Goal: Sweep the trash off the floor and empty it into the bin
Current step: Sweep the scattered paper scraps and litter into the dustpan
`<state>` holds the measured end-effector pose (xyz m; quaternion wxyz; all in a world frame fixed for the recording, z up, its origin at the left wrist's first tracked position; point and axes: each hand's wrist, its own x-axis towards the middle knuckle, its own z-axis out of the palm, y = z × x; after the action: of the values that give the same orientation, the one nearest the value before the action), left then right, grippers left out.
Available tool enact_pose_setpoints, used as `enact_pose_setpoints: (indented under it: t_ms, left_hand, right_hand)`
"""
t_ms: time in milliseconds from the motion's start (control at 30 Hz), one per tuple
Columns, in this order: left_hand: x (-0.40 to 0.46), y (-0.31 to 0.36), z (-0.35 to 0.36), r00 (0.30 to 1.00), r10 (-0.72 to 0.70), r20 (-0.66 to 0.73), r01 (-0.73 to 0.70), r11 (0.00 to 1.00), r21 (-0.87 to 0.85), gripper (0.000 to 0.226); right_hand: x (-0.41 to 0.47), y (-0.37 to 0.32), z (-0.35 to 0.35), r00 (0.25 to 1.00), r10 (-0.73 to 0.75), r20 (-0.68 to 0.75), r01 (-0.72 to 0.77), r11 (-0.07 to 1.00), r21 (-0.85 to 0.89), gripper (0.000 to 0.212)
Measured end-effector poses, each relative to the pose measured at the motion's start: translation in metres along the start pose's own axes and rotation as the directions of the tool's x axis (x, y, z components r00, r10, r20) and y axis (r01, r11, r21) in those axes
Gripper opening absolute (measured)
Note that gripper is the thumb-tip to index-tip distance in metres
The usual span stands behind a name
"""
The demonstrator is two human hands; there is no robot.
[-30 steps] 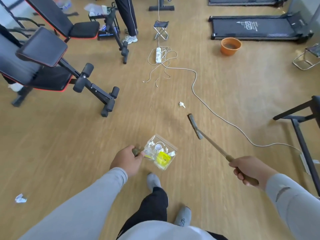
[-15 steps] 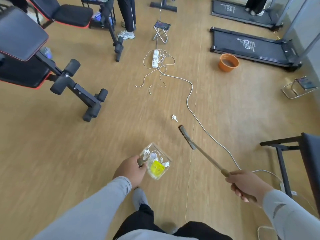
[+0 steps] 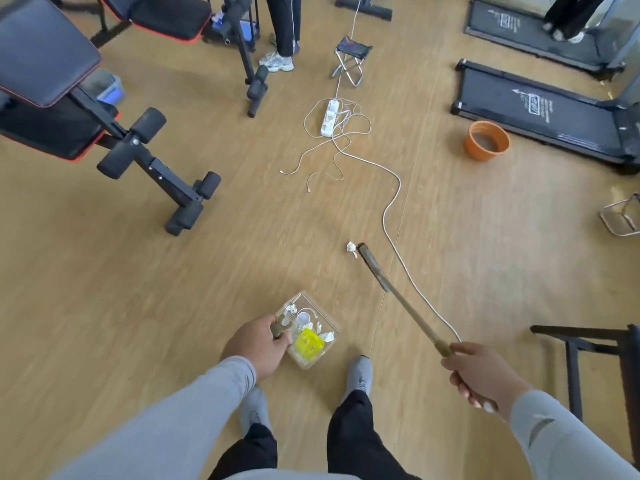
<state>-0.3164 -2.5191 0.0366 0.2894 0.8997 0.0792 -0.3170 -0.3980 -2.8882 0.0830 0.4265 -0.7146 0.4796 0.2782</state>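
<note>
1. Left hand (image 3: 258,346): grip clamped round the handle of a clear dustpan (image 3: 309,330), held low over the wooden floor (image 3: 138,306).
2. Dustpan load: yellow wrapper (image 3: 308,342) plus white scraps.
3. Right hand (image 3: 483,374): grip wrapped tight on the broom (image 3: 403,299) handle, brush head down on the floor.
4. Crumpled white paper (image 3: 351,247): on the floor, just beside the brush tip.
5. Orange bin (image 3: 485,141): well apart, by the treadmill (image 3: 540,109).
6. White cable (image 3: 394,199): trailing right of the broom.
</note>
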Motion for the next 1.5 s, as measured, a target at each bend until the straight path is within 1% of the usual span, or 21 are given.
enact_pose_setpoints:
  t_ms: [100, 167, 233, 400, 500, 567, 633, 700, 767, 867, 967, 1033, 1133, 1267, 1400, 1500]
  left_hand:
    - [0.006, 0.025, 0.013, 0.999, -0.035, -0.025, 0.035, 0.999, -0.014, 0.018]
    - [0.011, 0.044, 0.023, 0.997, -0.058, -0.045, 0.056, 0.998, -0.031, 0.029]
    - [0.021, 0.059, 0.034, 0.994, -0.090, -0.066, 0.088, 0.996, -0.035, 0.037]
    - [0.051, 0.087, 0.061, 0.984, -0.146, -0.104, 0.142, 0.989, -0.043, 0.038]
    - [0.065, 0.094, 0.074, 0.978, -0.189, -0.092, 0.182, 0.980, -0.080, 0.043]
    - [0.072, 0.095, 0.081, 0.973, -0.221, -0.072, 0.214, 0.972, -0.095, 0.038]
    - [0.080, 0.096, 0.083, 0.967, -0.242, -0.073, 0.238, 0.969, -0.063, 0.029]
    - [0.089, 0.097, 0.083, 0.964, -0.252, -0.087, 0.251, 0.968, -0.023, 0.026]
    - [0.096, 0.098, 0.082, 0.959, -0.263, -0.105, 0.264, 0.965, -0.011, 0.026]
    - [0.102, 0.097, 0.082, 0.958, -0.256, -0.129, 0.257, 0.966, -0.006, 0.019]
    - [0.105, 0.099, 0.082, 0.958, -0.246, -0.149, 0.250, 0.968, 0.008, 0.017]
    - [0.106, 0.099, 0.081, 0.957, -0.244, -0.158, 0.248, 0.969, 0.007, 0.017]
    - [0.107, 0.098, 0.082, 0.960, -0.235, -0.154, 0.239, 0.971, 0.003, 0.016]
    - [0.108, 0.097, 0.081, 0.958, -0.235, -0.166, 0.240, 0.971, 0.013, 0.022]
    - [0.110, 0.100, 0.081, 0.955, -0.244, -0.171, 0.248, 0.969, 0.005, 0.028]
    - [0.110, 0.101, 0.081, 0.953, -0.247, -0.178, 0.253, 0.967, 0.011, 0.028]
  right_hand:
    - [0.028, -0.013, -0.025, 1.000, -0.016, 0.017, 0.017, 1.000, -0.010, 0.051]
    - [0.049, -0.023, -0.041, 0.999, -0.028, 0.035, 0.029, 0.999, -0.026, 0.053]
    - [0.070, -0.036, -0.056, 0.998, -0.052, 0.047, 0.054, 0.997, -0.057, 0.053]
    - [0.116, -0.070, -0.080, 0.992, -0.102, 0.073, 0.111, 0.986, -0.123, 0.050]
    - [0.140, -0.091, -0.084, 0.991, -0.109, 0.072, 0.119, 0.982, -0.149, 0.050]
    - [0.154, -0.106, -0.083, 0.991, -0.110, 0.074, 0.121, 0.979, -0.161, 0.046]
    - [0.167, -0.123, -0.078, 0.989, -0.123, 0.080, 0.136, 0.973, -0.186, 0.033]
    - [0.184, -0.139, -0.070, 0.987, -0.138, 0.087, 0.154, 0.964, -0.219, 0.021]
    - [0.202, -0.151, -0.059, 0.986, -0.144, 0.089, 0.162, 0.954, -0.251, 0.019]
    - [0.220, -0.159, -0.039, 0.985, -0.112, 0.128, 0.150, 0.929, -0.337, 0.020]
    - [0.214, -0.153, -0.028, 0.978, -0.077, 0.193, 0.155, 0.888, -0.433, 0.019]
    - [0.199, -0.147, -0.033, 0.968, -0.065, 0.243, 0.177, 0.864, -0.472, 0.016]
    - [0.187, -0.139, -0.064, 0.960, -0.080, 0.270, 0.194, 0.883, -0.428, 0.038]
    - [0.185, -0.135, -0.103, 0.972, -0.068, 0.225, 0.148, 0.921, -0.359, 0.046]
    - [0.180, -0.133, -0.084, 0.971, -0.119, 0.210, 0.188, 0.918, -0.350, 0.049]
    - [0.187, -0.135, -0.052, 0.971, -0.111, 0.209, 0.184, 0.912, -0.367, 0.047]
